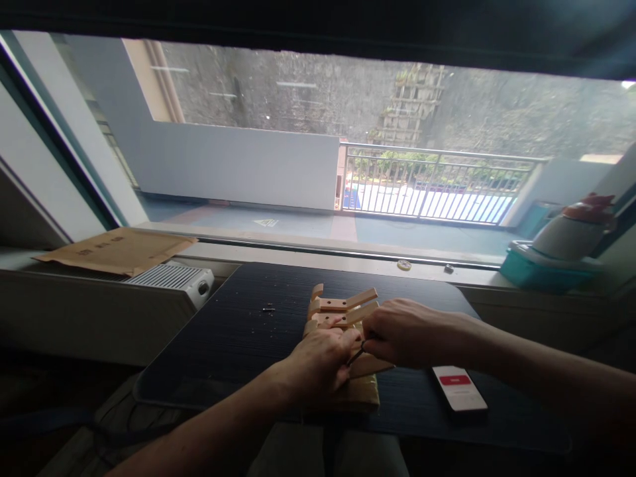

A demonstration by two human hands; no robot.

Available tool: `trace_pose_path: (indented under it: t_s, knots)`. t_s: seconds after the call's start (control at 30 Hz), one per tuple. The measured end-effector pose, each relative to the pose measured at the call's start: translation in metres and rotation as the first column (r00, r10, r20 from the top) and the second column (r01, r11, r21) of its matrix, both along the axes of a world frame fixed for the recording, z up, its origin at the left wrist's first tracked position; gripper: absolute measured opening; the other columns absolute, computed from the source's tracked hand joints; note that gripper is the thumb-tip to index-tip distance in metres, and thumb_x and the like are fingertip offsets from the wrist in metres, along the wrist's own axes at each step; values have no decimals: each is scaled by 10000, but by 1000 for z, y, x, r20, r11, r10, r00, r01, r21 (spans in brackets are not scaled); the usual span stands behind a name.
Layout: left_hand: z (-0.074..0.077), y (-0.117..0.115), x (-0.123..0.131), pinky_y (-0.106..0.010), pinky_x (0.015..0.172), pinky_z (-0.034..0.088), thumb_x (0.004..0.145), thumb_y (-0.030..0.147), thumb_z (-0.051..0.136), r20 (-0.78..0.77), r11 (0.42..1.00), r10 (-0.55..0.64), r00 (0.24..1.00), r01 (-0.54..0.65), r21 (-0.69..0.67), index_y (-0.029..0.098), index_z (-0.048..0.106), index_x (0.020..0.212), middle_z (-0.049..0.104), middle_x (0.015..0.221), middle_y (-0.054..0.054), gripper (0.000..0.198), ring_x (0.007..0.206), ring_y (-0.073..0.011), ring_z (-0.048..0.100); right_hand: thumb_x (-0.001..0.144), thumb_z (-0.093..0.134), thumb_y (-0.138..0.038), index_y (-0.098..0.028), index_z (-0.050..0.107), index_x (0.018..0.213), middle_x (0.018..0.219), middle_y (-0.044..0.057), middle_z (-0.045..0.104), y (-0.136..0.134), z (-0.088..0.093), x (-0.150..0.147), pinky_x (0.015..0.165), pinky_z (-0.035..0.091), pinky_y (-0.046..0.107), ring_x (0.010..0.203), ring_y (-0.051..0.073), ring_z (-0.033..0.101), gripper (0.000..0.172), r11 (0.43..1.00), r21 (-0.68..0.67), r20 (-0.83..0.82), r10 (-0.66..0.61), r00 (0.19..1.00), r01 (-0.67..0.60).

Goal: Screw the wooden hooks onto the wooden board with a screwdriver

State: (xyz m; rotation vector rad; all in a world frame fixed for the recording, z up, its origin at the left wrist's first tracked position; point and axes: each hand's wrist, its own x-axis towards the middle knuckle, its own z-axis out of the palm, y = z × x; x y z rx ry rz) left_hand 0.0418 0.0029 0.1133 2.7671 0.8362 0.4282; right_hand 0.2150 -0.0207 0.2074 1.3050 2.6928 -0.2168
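Observation:
A pile of light wooden pieces [342,306] with small holes lies on the dark table [238,331] in front of me. My left hand [320,361] rests closed on the near end of the pile, pressing it down. Beside it, my right hand [402,331] is closed in a pinch on a thin dark tool [356,354], which looks like a hex key and points at the wood. A small dark screw [269,308] lies loose on the table to the left of the wood.
A phone [460,389] with a lit screen lies at my right. A white heater [173,278] and flat cardboard [116,250] sit at the left by the window sill. A teal and white container [551,262] stands at the right, a tape roll [404,265] on the sill.

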Motion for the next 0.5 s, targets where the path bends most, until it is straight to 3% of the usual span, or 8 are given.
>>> trace_pose_path:
  t_s: [0.1,0.17,0.33,0.5]
  knots:
    - [2,0,1,-403,1007,330,722,188,550,0,1000,13,1000,-13,16,196,547,833,646,940,-39,111,1018,-227,555,723,521,-181,-169,610,767,709,27,625,2,2,-2,516,267,252,600,126,511,100,1000,7,-5,27,1000,-27]
    - [4,-1,1,-377,973,365,704,178,550,0,999,11,1000,-11,31,188,546,788,646,913,-41,85,991,-228,561,684,524,-108,-168,605,794,735,26,628,2,5,-6,526,268,251,627,127,519,149,997,12,2,77,997,-77]
    - [8,-2,2,-348,902,410,691,161,538,11,999,-11,1000,10,51,176,559,735,646,871,-42,52,910,-216,577,723,506,-41,-173,594,780,722,17,625,0,13,-15,550,284,262,646,128,538,168,986,28,15,163,986,-164]
    - [7,-2,0,-402,940,379,705,192,548,-10,999,-13,1000,13,42,169,604,718,653,873,-58,62,931,-241,576,751,526,-37,-185,608,762,775,36,654,-4,16,-23,553,306,282,690,157,573,169,990,25,23,140,990,-141]
